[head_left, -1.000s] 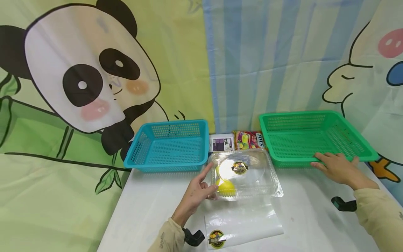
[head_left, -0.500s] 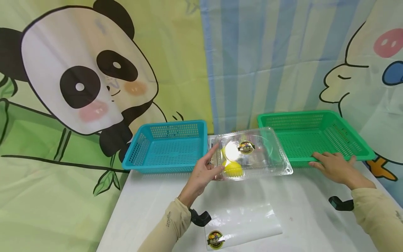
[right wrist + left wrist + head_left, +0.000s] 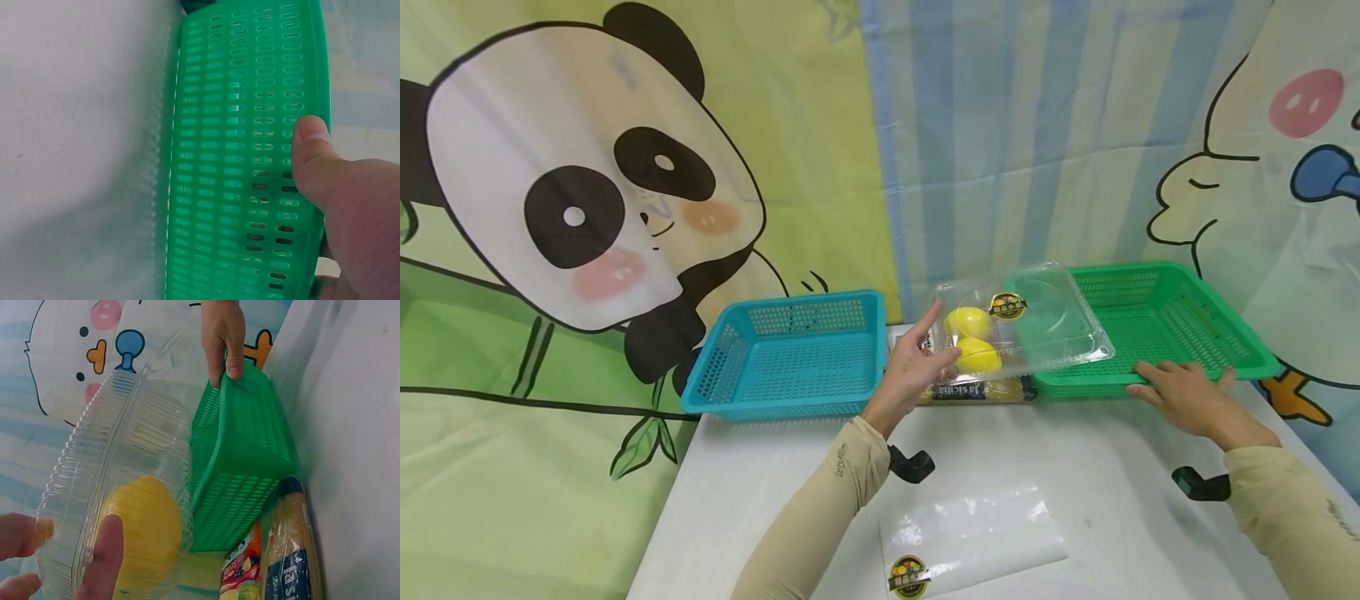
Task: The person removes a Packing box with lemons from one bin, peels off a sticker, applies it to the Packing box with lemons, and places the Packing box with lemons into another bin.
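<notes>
My left hand (image 3: 913, 367) pinches the left edge of a clear plastic clamshell box (image 3: 1052, 321), held tilted above the table. Inside, at the hand's end, lie two yellow lemon-like fruits (image 3: 979, 356); one yellow fruit (image 3: 153, 531) shows large through the plastic in the left wrist view. The box's right part overlaps the green basket (image 3: 1150, 346) in the head view. My right hand (image 3: 1187, 398) grips that basket's front rim, its thumb (image 3: 312, 147) on the outer wall in the right wrist view and its other fingers mostly hidden behind the rim.
A blue basket (image 3: 820, 362) stands to the left. Between the baskets lie a pasta packet (image 3: 1000, 390), a colourful snack bag (image 3: 242, 565) and a partly covered white packet (image 3: 895, 335). A clear plastic sheet with a label (image 3: 977, 533) lies near the front. A printed curtain (image 3: 820, 150) hangs behind.
My left hand has lifted the clamshell box and carried it back and right, toward the green basket, uncovering the pasta packet. My right hand keeps its hold on the rim.
</notes>
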Demonstrator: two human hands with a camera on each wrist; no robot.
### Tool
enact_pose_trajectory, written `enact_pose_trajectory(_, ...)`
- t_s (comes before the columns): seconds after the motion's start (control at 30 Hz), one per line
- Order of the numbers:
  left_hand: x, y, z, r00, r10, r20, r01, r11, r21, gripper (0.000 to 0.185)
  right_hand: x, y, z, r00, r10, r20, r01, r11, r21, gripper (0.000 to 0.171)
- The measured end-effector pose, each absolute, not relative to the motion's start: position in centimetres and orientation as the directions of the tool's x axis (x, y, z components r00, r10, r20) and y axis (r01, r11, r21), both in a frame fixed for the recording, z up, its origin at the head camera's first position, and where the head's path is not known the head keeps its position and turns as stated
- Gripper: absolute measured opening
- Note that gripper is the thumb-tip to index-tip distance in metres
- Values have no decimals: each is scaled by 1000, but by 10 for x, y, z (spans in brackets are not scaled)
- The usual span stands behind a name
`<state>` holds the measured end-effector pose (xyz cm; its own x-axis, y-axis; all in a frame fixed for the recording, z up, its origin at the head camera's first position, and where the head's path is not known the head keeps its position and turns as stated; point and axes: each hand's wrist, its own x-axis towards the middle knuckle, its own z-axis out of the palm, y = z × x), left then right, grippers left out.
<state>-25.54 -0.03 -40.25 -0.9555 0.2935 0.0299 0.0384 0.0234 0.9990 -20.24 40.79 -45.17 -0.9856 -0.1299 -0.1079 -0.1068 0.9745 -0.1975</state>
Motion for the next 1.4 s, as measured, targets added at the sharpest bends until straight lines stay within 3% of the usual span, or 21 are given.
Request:
enact_pose_trajectory(0.23,-269,32,-402,-938,341,58,39,-63,997,82,-197,408,-455,-988,-115,-103,-90,972,-218,68)
enact_pose_trajectory(0.73,-287,94,-403,-921,382,70,53,-56,997,83,-197,397,-448,-991,-93,-93,-71,975,-213,68)
enact_pose_trajectory(0.97,-296,124,-404,-904,423,61,8,-125,992,84,-196,397,-449,-992,-104,-73,-85,971,-223,65)
enact_pose_trajectory(1.4,-295,164,-419,-925,376,56,50,-25,998,79,-199,399,-449,-992,-89,-95,-67,974,-215,67)
